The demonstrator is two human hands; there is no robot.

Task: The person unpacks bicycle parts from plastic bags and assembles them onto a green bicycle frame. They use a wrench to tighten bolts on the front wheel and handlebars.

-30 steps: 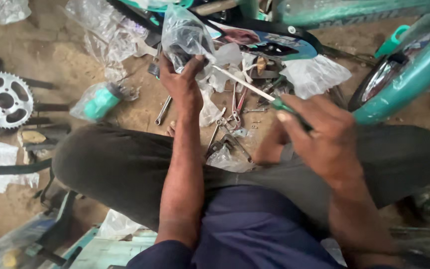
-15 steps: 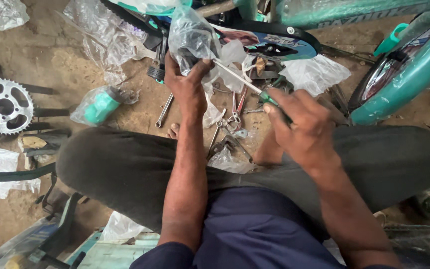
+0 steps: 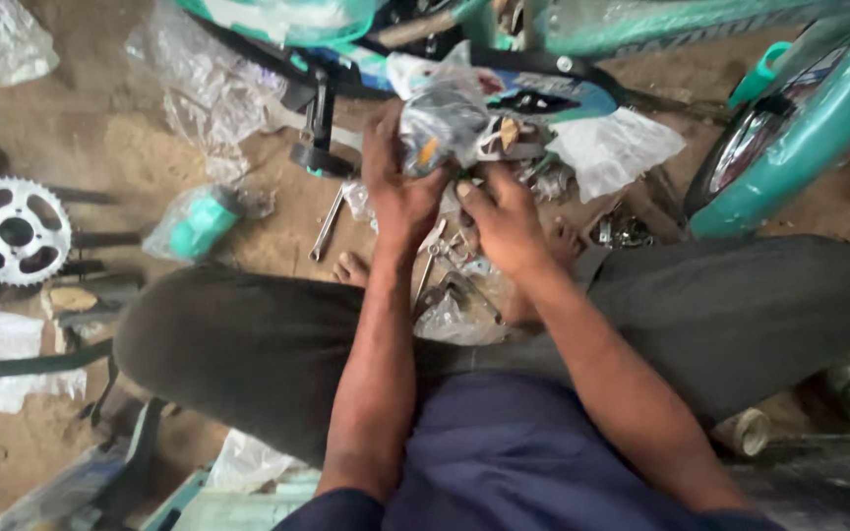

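Observation:
My left hand [image 3: 400, 192] grips a clear plastic bag [image 3: 445, 118] of small dark parts and holds it up over the dirt floor. My right hand [image 3: 506, 221] is closed just below and to the right of the bag, its fingertips touching it. A bit of a green tool handle [image 3: 466, 185] shows at those fingertips; the shaft is hidden. Below both hands lie loose metal tools and bits [image 3: 450, 270] between my bare feet. My crossed legs in dark trousers fill the middle of the view.
A toothed chainring [image 3: 14, 231] lies at the left, with a teal grip in plastic wrap [image 3: 204, 221] and a wrench [image 3: 327, 224] nearer me. A teal bicycle wheel guard [image 3: 789, 157] stands at the right beside a white plastic bag [image 3: 612, 147]. A black pedal [image 3: 315, 152] sits above.
My right hand has moved left and up to the bag, and the tool's long shaft no longer shows. The left hand has lifted the bag slightly; the view sits closer.

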